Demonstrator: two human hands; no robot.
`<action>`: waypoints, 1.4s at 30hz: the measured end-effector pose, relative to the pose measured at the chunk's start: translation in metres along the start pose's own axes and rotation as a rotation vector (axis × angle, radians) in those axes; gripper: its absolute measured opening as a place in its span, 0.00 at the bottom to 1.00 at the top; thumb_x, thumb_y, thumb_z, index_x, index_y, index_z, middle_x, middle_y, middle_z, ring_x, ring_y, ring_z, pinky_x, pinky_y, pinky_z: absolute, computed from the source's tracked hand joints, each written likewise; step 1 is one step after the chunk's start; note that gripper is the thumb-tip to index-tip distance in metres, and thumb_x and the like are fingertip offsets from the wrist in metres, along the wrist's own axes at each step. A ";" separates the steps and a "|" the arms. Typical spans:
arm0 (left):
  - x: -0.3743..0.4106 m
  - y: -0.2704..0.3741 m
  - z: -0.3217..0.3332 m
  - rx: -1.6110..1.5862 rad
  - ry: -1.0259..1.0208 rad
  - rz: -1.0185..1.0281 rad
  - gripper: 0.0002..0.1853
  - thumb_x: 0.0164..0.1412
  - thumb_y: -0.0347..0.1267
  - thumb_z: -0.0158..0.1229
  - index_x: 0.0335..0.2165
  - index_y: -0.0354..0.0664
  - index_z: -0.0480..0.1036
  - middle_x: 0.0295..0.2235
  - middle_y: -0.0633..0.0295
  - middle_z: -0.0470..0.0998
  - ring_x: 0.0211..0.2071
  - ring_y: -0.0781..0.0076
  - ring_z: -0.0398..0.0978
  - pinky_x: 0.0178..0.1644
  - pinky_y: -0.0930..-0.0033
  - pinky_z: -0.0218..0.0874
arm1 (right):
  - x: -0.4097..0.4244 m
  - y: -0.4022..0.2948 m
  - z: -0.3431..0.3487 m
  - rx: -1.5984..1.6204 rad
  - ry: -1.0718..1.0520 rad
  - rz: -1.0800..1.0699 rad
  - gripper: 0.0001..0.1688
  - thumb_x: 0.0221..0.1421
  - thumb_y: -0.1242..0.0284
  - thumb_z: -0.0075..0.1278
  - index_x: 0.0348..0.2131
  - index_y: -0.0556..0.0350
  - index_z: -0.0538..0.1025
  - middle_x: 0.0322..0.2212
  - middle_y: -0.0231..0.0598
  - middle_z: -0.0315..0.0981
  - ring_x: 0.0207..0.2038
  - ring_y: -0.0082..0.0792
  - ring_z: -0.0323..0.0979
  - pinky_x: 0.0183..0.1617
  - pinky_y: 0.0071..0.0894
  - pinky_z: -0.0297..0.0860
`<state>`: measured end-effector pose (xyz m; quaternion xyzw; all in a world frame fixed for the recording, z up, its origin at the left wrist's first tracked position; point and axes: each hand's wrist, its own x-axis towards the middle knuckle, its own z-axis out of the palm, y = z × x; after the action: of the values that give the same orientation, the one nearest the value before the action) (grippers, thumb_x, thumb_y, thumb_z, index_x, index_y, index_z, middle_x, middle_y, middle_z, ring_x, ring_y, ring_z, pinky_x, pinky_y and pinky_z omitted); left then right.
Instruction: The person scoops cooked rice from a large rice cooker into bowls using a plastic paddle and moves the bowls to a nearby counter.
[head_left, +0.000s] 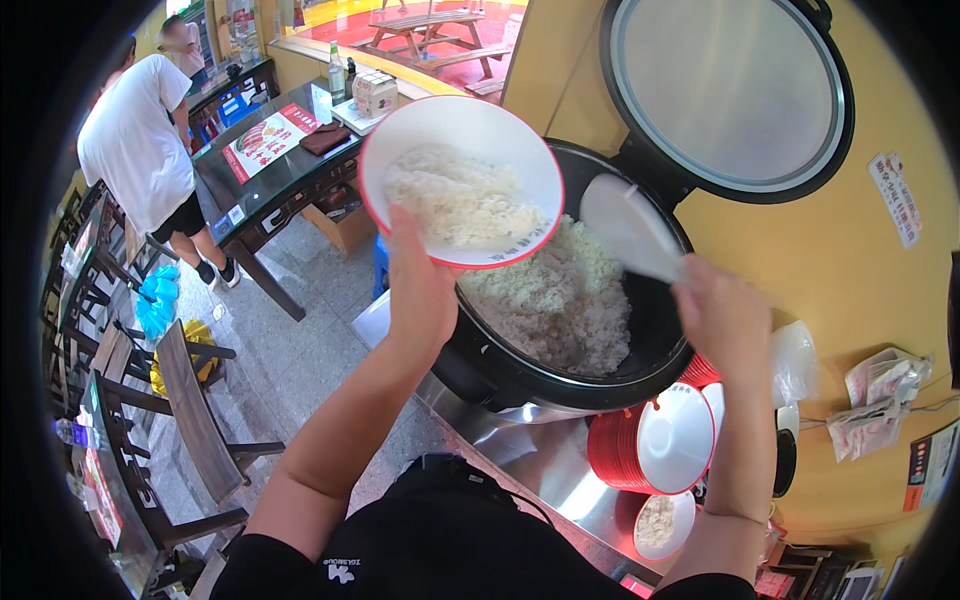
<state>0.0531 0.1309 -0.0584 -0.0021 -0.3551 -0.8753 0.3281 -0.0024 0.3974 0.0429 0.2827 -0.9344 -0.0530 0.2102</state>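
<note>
My left hand (420, 285) holds up a white bowl with a red rim (461, 112), tilted, with cooked rice (457, 195) inside. It hangs over the near left edge of a large black rice cooker (517, 390) whose lid (727, 90) stands open. A mound of cooked rice (555, 315) lies in the cooker pot. My right hand (724, 307) grips the handle of a white rice paddle (626, 225), blurred, over the right side of the pot. The paddle's blade is above the rice; whether it touches the pot wall I cannot tell.
Stacked red and white bowls (675, 439) lie on their side on the steel counter (525, 450). Near them sits a small bowl of rice (655, 523). Plastic bags (793, 364) hang by the yellow wall. At left, a person (135, 142) bends beside a glass-topped table (259, 202).
</note>
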 end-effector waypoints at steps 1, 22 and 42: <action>0.000 0.001 0.002 -0.003 -0.003 0.016 0.35 0.66 0.54 0.35 0.61 0.43 0.46 0.60 0.55 0.56 0.59 0.59 0.59 0.59 0.51 0.57 | 0.002 0.003 0.014 0.065 -0.103 -0.063 0.09 0.49 0.69 0.52 0.31 0.53 0.73 0.24 0.46 0.75 0.26 0.50 0.75 0.32 0.49 0.69; -0.002 0.000 0.004 0.086 0.104 0.116 0.33 0.66 0.54 0.36 0.59 0.45 0.52 0.56 0.62 0.62 0.58 0.67 0.60 0.59 0.62 0.55 | 0.065 -0.048 0.130 0.375 -0.879 -0.498 0.14 0.44 0.65 0.54 0.31 0.53 0.79 0.27 0.46 0.76 0.35 0.48 0.74 0.38 0.45 0.69; 0.000 -0.003 -0.003 0.023 0.118 0.109 0.29 0.68 0.48 0.35 0.60 0.44 0.48 0.58 0.57 0.60 0.58 0.59 0.61 0.56 0.54 0.60 | 0.019 0.058 0.059 1.065 -0.795 0.148 0.16 0.51 0.68 0.54 0.38 0.61 0.77 0.19 0.27 0.69 0.19 0.18 0.64 0.21 0.17 0.63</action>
<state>0.0518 0.1303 -0.0622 0.0340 -0.3447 -0.8506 0.3955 -0.0709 0.4347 0.0092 0.2419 -0.8563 0.3300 -0.3151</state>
